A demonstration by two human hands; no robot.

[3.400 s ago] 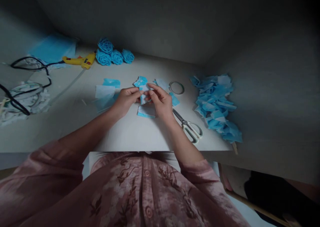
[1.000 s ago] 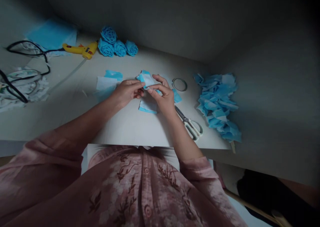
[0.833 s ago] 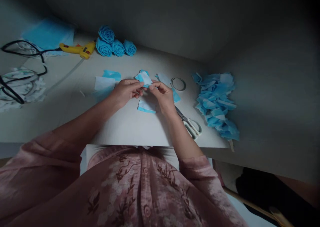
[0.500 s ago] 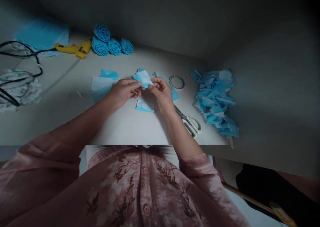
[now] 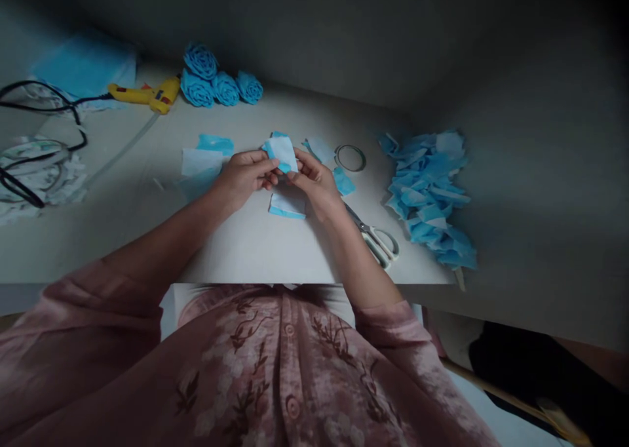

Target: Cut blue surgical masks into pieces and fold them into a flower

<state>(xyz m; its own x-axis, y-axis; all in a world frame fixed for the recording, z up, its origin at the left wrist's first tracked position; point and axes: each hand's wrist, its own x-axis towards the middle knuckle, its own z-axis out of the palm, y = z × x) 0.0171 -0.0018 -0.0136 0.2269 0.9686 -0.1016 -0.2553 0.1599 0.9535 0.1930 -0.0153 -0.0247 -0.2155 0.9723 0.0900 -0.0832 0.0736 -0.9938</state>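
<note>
Between my two hands is a small piece of blue-and-white fabric, raised a little over the table and partly folded. My left hand pinches its left lower edge between thumb and fingers. On the other side, my right hand grips the right edge with thumb and fingertips. Just below them a similar blue-and-white piece lies flat. Left of my left hand rest more cut pieces, white and blue. A blue scrap and a pale piece lie by my right hand.
Scissors and a thin ring lie to the right, before a heap of blue strips. Several blue fabric roses stand at the back beside a yellow glue gun. A black cord and white scraps are at left.
The right side of the held piece has turned in, so it looks narrower and more upright. My right hand's fingers have shifted slightly left along it.
</note>
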